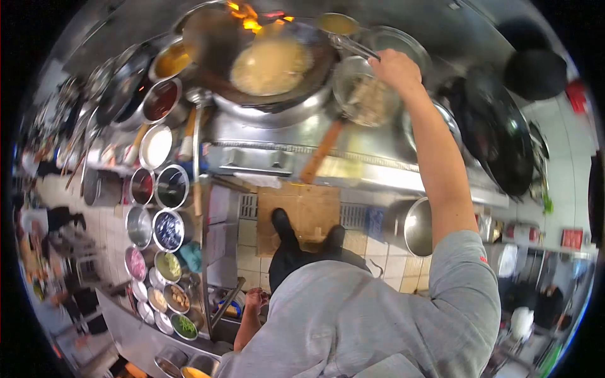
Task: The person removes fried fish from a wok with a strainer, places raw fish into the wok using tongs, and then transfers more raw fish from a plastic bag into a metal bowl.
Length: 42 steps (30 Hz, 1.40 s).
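My right hand (pixel 395 68) reaches over the stove, its fingers wrapped round a metal handle (pixel 356 47) that runs left toward the wok's rim. In the dark wok (pixel 220 88) lies a pale, frothy liquid (pixel 271 66), and flames (pixel 251 20) rise at its far edge. Below my right hand is a strainer with pale strips of food (pixel 368 97); its wooden handle (pixel 322 151) points toward me. My left hand (pixel 254 299) hangs low by my waist, fingers curled; I cannot tell what is in them.
Metal pots of sauces stand left of the wok, among them a red one (pixel 161 101) and a white one (pixel 156 146). Bowls of cut ingredients (pixel 169 266) line the left counter. Dark woks (pixel 498 138) are stacked at right. A steel pot (pixel 419 227) stands below the counter.
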Tool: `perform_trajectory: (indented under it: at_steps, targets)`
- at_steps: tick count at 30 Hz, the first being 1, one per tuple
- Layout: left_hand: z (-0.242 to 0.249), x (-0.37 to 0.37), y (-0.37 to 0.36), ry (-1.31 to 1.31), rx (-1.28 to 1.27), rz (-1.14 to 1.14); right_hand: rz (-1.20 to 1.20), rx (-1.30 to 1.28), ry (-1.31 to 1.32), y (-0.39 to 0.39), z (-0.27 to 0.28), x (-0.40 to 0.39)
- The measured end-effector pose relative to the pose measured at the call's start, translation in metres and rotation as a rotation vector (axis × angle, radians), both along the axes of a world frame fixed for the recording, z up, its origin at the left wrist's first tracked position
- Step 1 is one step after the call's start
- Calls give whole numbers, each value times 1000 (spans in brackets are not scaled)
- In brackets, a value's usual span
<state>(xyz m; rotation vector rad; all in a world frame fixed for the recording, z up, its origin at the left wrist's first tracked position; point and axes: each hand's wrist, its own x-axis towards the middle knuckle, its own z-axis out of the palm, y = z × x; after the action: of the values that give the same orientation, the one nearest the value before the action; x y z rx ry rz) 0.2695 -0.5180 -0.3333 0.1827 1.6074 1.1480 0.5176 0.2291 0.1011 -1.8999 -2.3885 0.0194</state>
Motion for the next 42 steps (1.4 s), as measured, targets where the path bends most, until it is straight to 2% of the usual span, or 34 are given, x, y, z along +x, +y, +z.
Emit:
perform_trajectory:
  at_steps: [1,2,3,5,8,10,14,17,23,26,29,32,38,42]
  targets:
    - [-17,4,-6,123,193,-49,-9,39,-22,-9,6,37]
    - [-15,9,10,79,91,-142,-11,79,-41,-20,11,73]
    - [-10,16,29,38,-7,-245,-60,46,-101,-40,13,146]
    - [32,32,69,-132,-253,-152,-75,36,-245,-50,-9,225]
    - [68,54,104,-65,-382,-148,-102,-132,-251,-68,-44,299]
    - [77,58,115,-50,-362,-219,-166,-191,-277,-71,-73,320]
    - [72,60,116,28,-221,-230,-242,-298,-233,-74,-117,331]
    - [82,65,111,121,-295,-222,-190,-256,-225,-66,-150,342]
    - [76,62,89,103,-308,-354,-269,-282,-97,-74,-120,362]
    - [66,67,86,25,-374,-192,-233,-279,-90,-82,-114,368]
    - [82,72,100,142,-462,-260,-293,-277,-124,-95,-94,356]
    - [75,62,106,58,-358,-112,-305,-330,-183,-98,-83,351]
    - [74,45,111,133,-346,-193,-243,-342,-125,-80,-152,361]
    - [55,34,93,104,-313,-183,-91,-314,36,-84,-151,375]
